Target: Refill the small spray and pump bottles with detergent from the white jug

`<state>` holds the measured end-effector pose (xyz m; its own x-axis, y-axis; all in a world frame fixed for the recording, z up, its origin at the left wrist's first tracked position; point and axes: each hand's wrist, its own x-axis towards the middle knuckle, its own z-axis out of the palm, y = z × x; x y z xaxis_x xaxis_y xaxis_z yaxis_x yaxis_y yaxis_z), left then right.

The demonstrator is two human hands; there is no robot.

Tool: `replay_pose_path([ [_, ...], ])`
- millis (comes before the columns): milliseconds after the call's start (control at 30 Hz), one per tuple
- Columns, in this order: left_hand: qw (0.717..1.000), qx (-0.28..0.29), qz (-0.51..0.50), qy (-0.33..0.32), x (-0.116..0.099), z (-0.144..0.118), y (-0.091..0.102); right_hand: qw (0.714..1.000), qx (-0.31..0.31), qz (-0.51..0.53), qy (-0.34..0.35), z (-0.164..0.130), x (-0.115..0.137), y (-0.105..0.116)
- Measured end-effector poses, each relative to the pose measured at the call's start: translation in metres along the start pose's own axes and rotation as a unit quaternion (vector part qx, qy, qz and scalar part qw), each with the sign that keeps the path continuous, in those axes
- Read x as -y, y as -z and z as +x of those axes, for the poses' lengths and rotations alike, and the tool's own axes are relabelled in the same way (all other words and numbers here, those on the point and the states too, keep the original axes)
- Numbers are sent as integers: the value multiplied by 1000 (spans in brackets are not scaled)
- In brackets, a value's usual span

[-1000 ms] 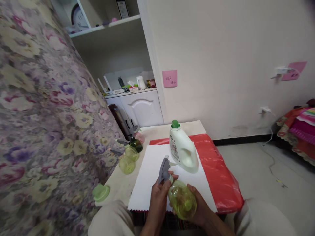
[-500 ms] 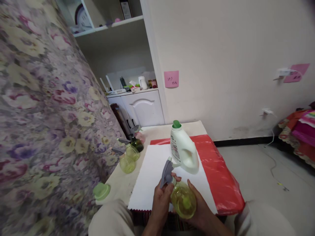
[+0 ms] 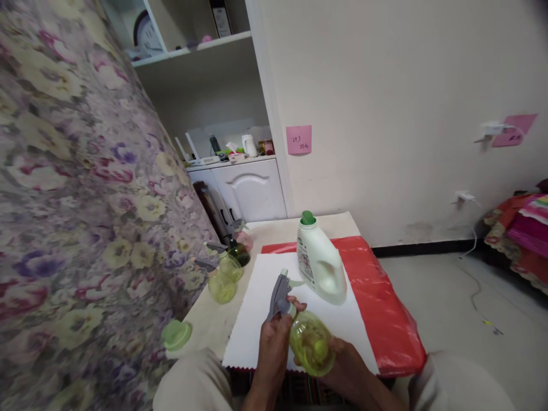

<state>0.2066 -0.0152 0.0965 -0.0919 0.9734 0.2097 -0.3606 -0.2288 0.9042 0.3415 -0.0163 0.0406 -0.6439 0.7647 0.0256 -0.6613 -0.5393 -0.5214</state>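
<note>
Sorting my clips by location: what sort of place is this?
Probably a room in a home: a floral curtain, a white cupboard under shelves with a clock, and bright bedding.

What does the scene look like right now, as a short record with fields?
left hand: grips the grey spray head at the neck of the spray bottle
right hand: cups the bottle's round green body from below
bottle pose: tilted, held above the white mat
on mat: white jug with green cap, upright
under mat: red sheet on the table
table left edge: more spray bottles and a green cap
</note>
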Motion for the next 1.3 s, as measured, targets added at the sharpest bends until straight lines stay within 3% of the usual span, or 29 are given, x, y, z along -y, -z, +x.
replay_pose_path([
  [100,999,19,36,1,0,-1,0,997,-25,63,-29,3,-4,7],
  [233,994,56,91,9,2,-6,1,986,-15,105,-126,8,-5,17],
  [433,982,46,185,-5,7,-13,2,987,-27,106,-117,7,10,9],
  [667,979,29,200,-17,11,-12,9,995,-58,36,-75,8,7,4],
  [933,987,19,158,-34,9,-6,7,998,23,31,-50,2,9,20],
  [1200,963,79,255,-15,9,-12,12,983,50,83,-159,14,4,33],
  [1300,969,57,241,-4,13,-12,16,981,60,73,-168,18,5,31],
])
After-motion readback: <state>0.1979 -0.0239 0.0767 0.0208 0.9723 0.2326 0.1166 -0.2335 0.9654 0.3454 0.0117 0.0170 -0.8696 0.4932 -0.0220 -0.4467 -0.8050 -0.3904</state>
